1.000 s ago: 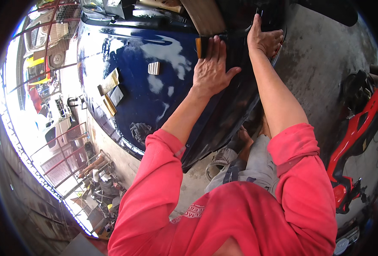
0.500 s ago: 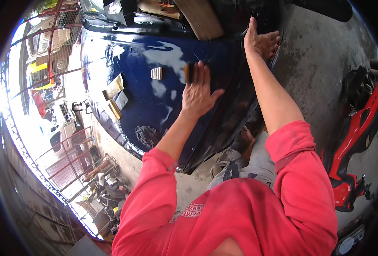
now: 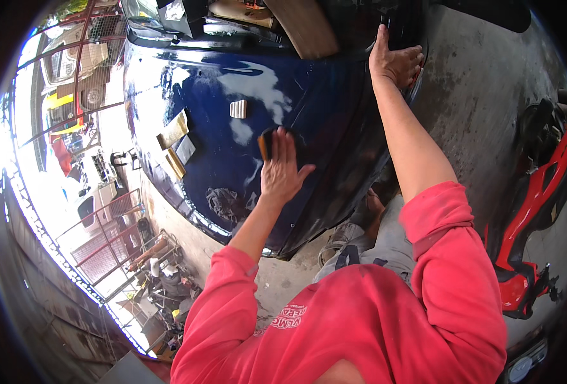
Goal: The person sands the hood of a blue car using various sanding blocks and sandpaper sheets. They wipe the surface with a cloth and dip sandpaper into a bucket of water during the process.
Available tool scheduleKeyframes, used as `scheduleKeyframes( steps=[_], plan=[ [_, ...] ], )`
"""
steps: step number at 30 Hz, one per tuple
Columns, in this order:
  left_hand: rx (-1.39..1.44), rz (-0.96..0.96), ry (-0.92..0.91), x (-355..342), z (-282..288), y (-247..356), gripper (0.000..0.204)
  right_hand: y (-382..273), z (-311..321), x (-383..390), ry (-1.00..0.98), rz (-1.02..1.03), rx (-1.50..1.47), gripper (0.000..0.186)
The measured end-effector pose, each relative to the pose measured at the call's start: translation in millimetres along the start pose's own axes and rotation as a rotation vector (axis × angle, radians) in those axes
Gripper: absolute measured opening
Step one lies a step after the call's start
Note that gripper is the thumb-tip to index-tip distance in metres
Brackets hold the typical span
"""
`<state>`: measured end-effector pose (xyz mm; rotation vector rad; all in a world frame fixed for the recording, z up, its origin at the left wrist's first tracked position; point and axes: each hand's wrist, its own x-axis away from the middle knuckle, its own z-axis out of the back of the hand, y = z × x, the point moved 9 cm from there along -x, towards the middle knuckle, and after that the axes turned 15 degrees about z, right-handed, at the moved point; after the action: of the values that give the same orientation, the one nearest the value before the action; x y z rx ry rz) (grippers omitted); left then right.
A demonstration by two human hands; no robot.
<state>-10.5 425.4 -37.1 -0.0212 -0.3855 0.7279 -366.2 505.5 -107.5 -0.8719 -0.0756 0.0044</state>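
Note:
My left hand (image 3: 280, 168) lies flat on the dark blue car hood (image 3: 213, 141), fingers side by side and thumb stuck out. Under its fingers is a sanding pad (image 3: 262, 148) with an orange-brown edge, mostly hidden by the hand. At the hood's far right edge, near the windscreen base, rests my right hand (image 3: 395, 64), open with its thumb pointing away from me. A small pale ribbed block (image 3: 238, 109) sits on the hood beyond the left hand. Further left lie a folded tan sheet (image 3: 173, 129), a grey sheet (image 3: 185, 150) and a yellowish strip (image 3: 175, 164).
A dark crumpled cloth (image 3: 223, 203) lies on the hood's near left part. Across the windscreen area stretches a long brown board (image 3: 304, 29). Red and black motorcycle bodywork (image 3: 532, 217) stands on the concrete floor (image 3: 475, 96) at right. Assorted parts (image 3: 168, 281) are piled at lower left.
My left hand has slid toward me and slightly left across the hood, with the pad under its fingers. My right hand stays at the hood's edge.

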Motion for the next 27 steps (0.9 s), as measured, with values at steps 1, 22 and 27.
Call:
scheduleKeyframes(
  steps=[1,22,27],
  plan=[
    [-0.018,0.049,-0.074,15,-2,-6,0.114,1,-1,0,-0.008,-0.02,0.014,0.131],
    [0.223,-0.237,0.359,-101,24,126,0.103,2,3,1,-0.002,-0.069,-0.012,0.13],
    [0.152,-0.201,0.059,-42,39,113,0.1,17,3,-9,-0.038,-0.009,-0.054,0.127]
  ],
)
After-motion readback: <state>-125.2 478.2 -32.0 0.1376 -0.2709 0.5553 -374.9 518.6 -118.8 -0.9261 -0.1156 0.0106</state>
